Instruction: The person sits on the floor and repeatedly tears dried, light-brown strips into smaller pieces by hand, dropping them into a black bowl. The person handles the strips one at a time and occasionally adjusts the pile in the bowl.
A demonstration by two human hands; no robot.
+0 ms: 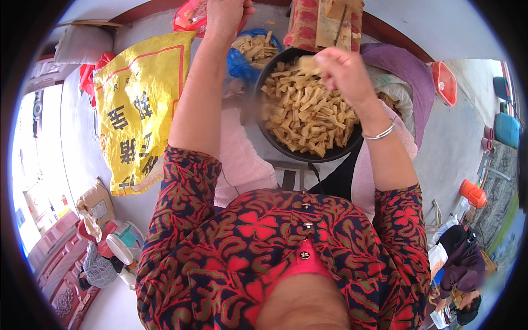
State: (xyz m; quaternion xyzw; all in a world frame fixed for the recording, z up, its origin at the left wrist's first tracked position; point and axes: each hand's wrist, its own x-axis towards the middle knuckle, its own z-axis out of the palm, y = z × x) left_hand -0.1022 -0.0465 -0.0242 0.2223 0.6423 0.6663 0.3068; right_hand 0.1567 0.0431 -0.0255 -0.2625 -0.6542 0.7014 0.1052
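My right hand [347, 74] is above the right side of a round black basin [268, 140], pinching a pale tan piece [311, 65] between thumb and fingers. The piece is blurred. Short tan stick-like pieces [308, 115] are heaped in the basin. My left hand [228, 16] is at the top edge, partly cut off, its fingers curled; anything inside them is hidden. Beside it lies a red plastic bag [190, 16]. Below it, a blue plastic bag [237, 65] holds longer pale strips [258, 47]. Between and beyond my hands, a wooden board [329, 36] with a thin dark blade rests on a red patterned support [302, 27].
A large yellow sack [143, 104] lies to my left. Purple cloth [399, 66] and a whitish sack sit right of the basin, near an orange-red tray [444, 82]. Pink cloth [242, 154] covers my lap. Another person [459, 264] sits at the lower right; a bucket [124, 242] stands lower left.
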